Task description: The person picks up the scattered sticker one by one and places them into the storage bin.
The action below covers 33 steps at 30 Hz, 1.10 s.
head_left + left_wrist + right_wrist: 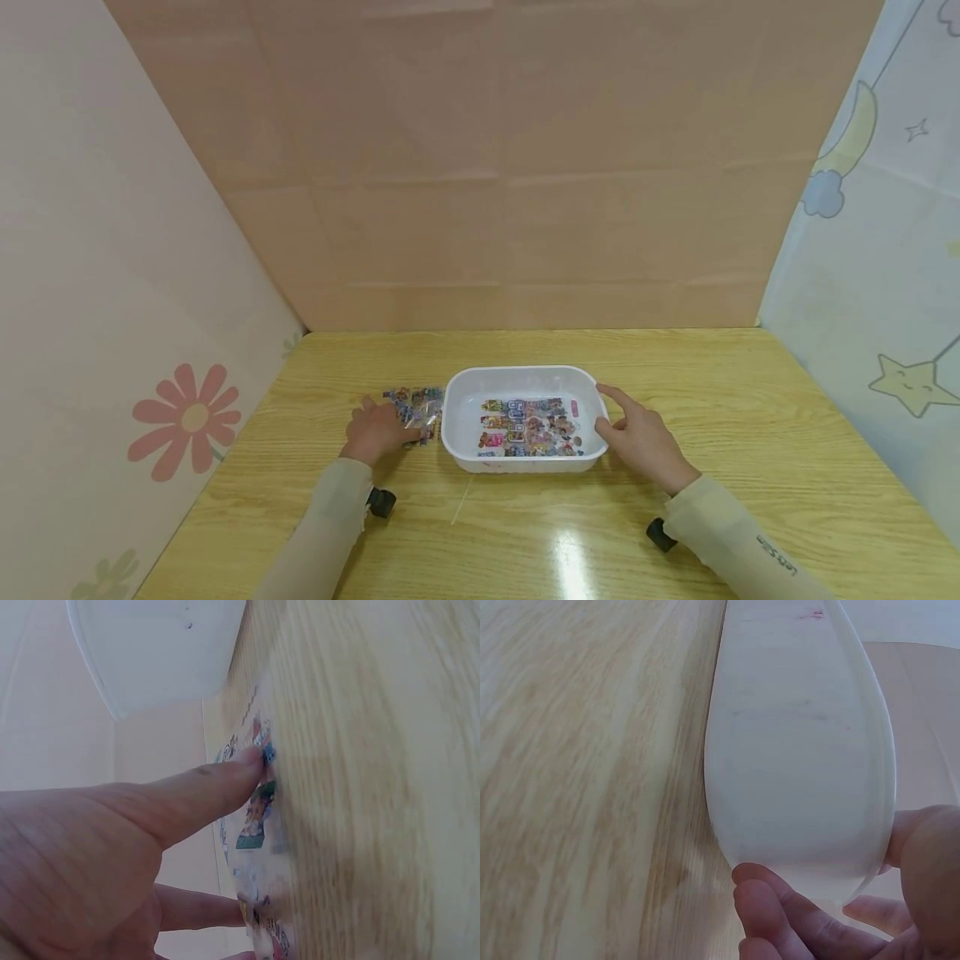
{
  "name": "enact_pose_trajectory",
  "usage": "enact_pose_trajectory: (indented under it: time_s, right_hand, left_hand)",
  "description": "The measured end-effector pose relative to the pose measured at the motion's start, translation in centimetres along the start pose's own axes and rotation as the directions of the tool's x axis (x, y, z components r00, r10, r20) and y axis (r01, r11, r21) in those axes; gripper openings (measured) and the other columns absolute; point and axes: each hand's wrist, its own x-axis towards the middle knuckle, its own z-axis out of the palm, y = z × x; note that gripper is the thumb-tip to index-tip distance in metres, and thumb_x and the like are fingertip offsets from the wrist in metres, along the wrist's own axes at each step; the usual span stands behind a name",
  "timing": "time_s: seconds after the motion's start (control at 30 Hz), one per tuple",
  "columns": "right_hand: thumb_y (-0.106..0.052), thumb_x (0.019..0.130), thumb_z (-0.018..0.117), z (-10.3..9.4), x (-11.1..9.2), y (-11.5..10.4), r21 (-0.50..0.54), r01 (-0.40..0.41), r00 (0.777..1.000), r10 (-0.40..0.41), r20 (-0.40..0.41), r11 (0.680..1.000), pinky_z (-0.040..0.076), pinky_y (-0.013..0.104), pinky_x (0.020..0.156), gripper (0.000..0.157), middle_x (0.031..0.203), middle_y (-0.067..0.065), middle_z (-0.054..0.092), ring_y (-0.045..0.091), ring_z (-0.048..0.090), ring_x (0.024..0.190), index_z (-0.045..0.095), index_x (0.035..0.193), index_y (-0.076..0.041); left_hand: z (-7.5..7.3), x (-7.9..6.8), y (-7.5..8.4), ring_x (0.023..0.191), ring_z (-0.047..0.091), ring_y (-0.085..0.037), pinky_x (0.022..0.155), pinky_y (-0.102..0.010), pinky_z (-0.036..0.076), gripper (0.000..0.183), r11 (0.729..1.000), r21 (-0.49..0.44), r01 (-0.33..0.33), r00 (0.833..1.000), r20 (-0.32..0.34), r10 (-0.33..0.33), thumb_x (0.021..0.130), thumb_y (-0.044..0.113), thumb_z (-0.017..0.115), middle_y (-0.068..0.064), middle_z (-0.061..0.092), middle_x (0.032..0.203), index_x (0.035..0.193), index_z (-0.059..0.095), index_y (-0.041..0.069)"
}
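Observation:
A white oval-cornered plastic tray (525, 467) sits on the wooden table, with colourful cartoon pictures and large lettering (528, 427) lying flat over its floor. My right hand (643, 442) holds the tray's right end; in the right wrist view its thumb is at the rim and curled fingers (761, 911) lie against the outer wall. To the tray's left lies a shiny clear packet (423, 411) of small coloured printed pieces. My left hand (377, 433) rests at this packet, thumb (225, 784) and fingers spread wide apart, their tips touching the plastic.
The wooden table (675, 367) meets a tan back sheet (495, 183). Side walls carry a flower print (187, 417) on the left and a star print (911, 385) on the right. A thin pale strip (461, 500) shows in front of the tray.

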Motion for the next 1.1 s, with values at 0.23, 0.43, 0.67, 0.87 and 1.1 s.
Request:
enact_pose_trajectory:
  time_s: [0.23,0.43,0.67,0.87,1.1]
  right_hand:
    - [-0.021,0.098,0.057,-0.1,0.1,0.1,0.004,0.008,1.000,-0.008,-0.004,1.000,0.043,0.034,0.049,0.061,0.095,0.017,0.074,0.019,0.059,0.059,0.036,0.154,-0.011]
    - [-0.022,0.098,0.057,-0.1,0.2,0.2,0.010,0.005,1.000,-0.005,0.000,1.000,0.043,0.034,0.049,0.062,0.094,0.016,0.074,0.019,0.058,0.057,0.036,0.154,-0.011]
    - [-0.023,0.097,0.057,0.0,0.2,0.2,0.005,0.008,1.000,-0.008,0.000,1.000,0.044,0.033,0.049,0.062,0.092,0.015,0.074,0.018,0.058,0.057,0.036,0.154,-0.011]
    - [-0.023,0.098,0.057,0.1,0.1,0.2,0.006,0.014,1.000,-0.014,-0.002,1.000,0.042,0.033,0.049,0.062,0.093,0.016,0.074,0.018,0.056,0.055,0.036,0.154,-0.011]
    - [-0.021,0.097,0.058,0.1,0.1,0.2,-0.002,0.013,1.000,-0.013,-0.011,1.000,0.043,0.033,0.050,0.061,0.094,0.017,0.074,0.018,0.057,0.057,0.037,0.154,-0.011]
  left_hand:
    - [0.1,0.2,-0.2,0.074,0.053,-0.031,0.069,-0.050,0.048,0.065,0.999,-0.037,0.003,1.000,-0.023,-0.004,0.079,0.052,0.079,-0.026,0.048,0.105,0.106,0.063,-0.004]
    - [0.3,0.4,-0.9,0.099,0.056,-0.046,0.082,-0.059,0.050,0.095,0.981,-0.194,0.033,0.999,-0.015,-0.036,0.076,0.051,0.083,-0.037,0.039,0.131,0.139,0.044,-0.009]
    - [0.3,0.4,-1.5,0.130,0.041,-0.058,0.099,-0.066,0.040,0.121,0.965,-0.259,0.047,0.999,0.028,-0.041,0.074,0.053,0.084,-0.040,0.039,0.144,0.152,0.017,-0.012]
    - [0.1,0.5,-2.0,0.112,0.057,-0.050,0.091,-0.061,0.048,0.109,0.959,-0.280,0.044,0.999,0.036,-0.036,0.079,0.046,0.082,-0.035,0.054,0.129,0.147,0.024,-0.016]
    - [-0.3,0.9,-2.8,0.118,0.053,-0.052,0.094,-0.059,0.046,0.073,0.947,-0.321,0.010,1.000,0.024,-0.003,0.097,0.033,0.063,-0.039,0.047,0.135,0.140,0.034,-0.018]
